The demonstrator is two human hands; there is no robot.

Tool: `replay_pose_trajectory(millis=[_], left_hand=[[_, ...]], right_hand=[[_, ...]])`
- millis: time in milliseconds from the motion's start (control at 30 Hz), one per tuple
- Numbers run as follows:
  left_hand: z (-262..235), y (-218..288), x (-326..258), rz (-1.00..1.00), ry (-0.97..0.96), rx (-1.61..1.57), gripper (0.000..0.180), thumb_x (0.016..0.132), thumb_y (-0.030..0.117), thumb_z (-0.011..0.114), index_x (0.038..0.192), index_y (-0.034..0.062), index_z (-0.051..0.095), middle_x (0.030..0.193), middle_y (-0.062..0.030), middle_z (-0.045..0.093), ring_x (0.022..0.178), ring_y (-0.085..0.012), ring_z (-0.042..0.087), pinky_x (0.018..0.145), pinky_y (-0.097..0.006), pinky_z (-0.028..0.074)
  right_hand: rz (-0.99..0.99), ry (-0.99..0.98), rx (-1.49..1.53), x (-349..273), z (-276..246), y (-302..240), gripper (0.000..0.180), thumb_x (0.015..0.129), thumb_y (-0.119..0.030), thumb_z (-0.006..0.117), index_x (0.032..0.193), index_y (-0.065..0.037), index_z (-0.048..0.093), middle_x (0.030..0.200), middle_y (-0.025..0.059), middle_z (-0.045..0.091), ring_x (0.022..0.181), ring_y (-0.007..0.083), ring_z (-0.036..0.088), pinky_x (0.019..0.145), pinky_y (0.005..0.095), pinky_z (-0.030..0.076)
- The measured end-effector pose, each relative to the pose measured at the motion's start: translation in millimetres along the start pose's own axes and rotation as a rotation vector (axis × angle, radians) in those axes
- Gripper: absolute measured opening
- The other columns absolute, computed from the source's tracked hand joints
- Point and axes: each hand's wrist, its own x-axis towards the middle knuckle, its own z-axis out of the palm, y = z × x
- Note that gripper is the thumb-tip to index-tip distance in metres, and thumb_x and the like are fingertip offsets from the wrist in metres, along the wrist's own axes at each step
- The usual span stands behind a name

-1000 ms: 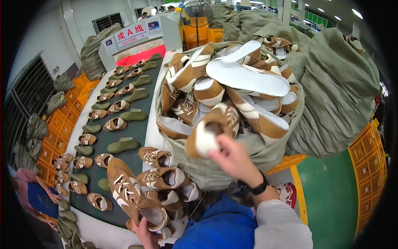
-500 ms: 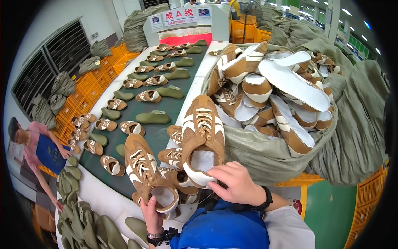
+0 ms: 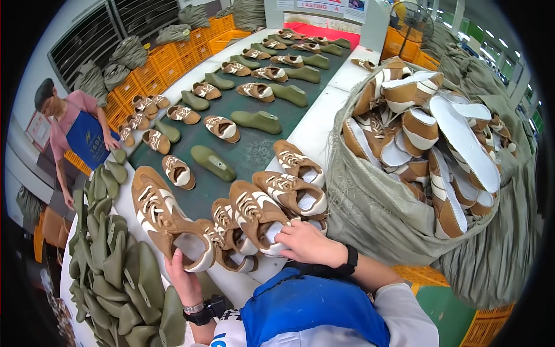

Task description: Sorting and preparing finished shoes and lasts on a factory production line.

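"Brown and white, that long shoe [image 3: 155,202] at the near left: which hand has it?"

"The left hand [image 3: 184,281]. The thumb lies up against the heel; the other fingers are mostly hidden beneath, but the heel is held between them. The toe points far and left."

"And the right hand [image 3: 312,245]?"

"Fingers narrow, bent in and holding the heel of a second shoe [image 3: 253,207]. It sits against the clustered shoes [image 3: 296,192] at the near end of the dark green belt [image 3: 258,151]."

"What's around them?"

"To the right, a grey-green sack [image 3: 376,211] heaped with similar shoes, some showing white soles. To the near left, a pile of olive lasts [image 3: 118,289]. Farther off, lasts and shoes sit in rows along the belt. On the far left stands a person [image 3: 87,136] in a blue apron."
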Motion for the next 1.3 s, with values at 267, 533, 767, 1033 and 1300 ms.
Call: replay_pose_trajectory(millis=[267, 533, 767, 1033, 1300], left_hand=[[-27, -3, 6, 0.028, 0.028, -0.01, 0.048, 0.087, 0.012, 0.05, 0.131, 0.0007, 0.037, 0.125, -0.0093, 0.047, 0.111, -0.02, 0.047, 0.096, -0.034, 0.035], [-13, -20, 16, -0.025, -0.017, -0.071, 0.03, 0.089, 0.018, 0.052, 0.113, 0.0015, 0.049, 0.114, -0.0094, 0.054, 0.103, -0.0188, 0.053, 0.089, -0.033, 0.043], [0, -5, 10, 0.351, -0.145, 0.81, 0.037, 0.083, 0.007, 0.05, 0.118, -0.0031, 0.051, 0.103, -0.0132, 0.06, 0.088, -0.0224, 0.059, 0.074, -0.032, 0.048], [4, 1, 9, 0.295, -0.143, 0.668, 0.04, 0.076, -0.007, 0.054, 0.116, 0.0013, 0.054, 0.115, -0.0207, 0.054, 0.099, -0.029, 0.055, 0.085, -0.035, 0.045], [3, -5, 7, 0.255, -0.128, 0.649, 0.034, 0.078, -0.001, 0.054, 0.113, -0.0003, 0.056, 0.102, -0.0189, 0.061, 0.091, -0.0279, 0.058, 0.081, -0.036, 0.046]], right_hand=[[0.104, 0.403, -0.018, -8, -85, 8, 0.022, 0.075, -0.014, 0.064, 0.095, -0.006, 0.059, 0.092, 0.0095, 0.061, 0.082, 0.028, 0.06, 0.069, 0.035, 0.05], [0.804, 0.467, -0.644, -74, -115, 139, 0.019, 0.073, -0.008, 0.056, 0.092, -0.005, 0.061, 0.088, 0.0142, 0.06, 0.083, 0.0332, 0.057, 0.069, 0.0402, 0.05], [0.751, 0.535, -0.462, -61, -135, 108, 0.024, 0.071, -0.013, 0.064, 0.094, -0.006, 0.061, 0.093, 0.0118, 0.059, 0.089, 0.031, 0.057, 0.073, 0.0398, 0.049], [0.761, 1.108, -1.0, -59, -205, 105, 0.034, 0.065, -0.011, 0.07, 0.097, -0.007, 0.059, 0.106, 0.0109, 0.053, 0.098, 0.0317, 0.05, 0.087, 0.0427, 0.037], [0.745, 0.906, -0.681, -78, -172, 112, 0.032, 0.063, -0.011, 0.073, 0.091, -0.007, 0.057, 0.107, 0.0102, 0.055, 0.099, 0.031, 0.051, 0.085, 0.0396, 0.039]])
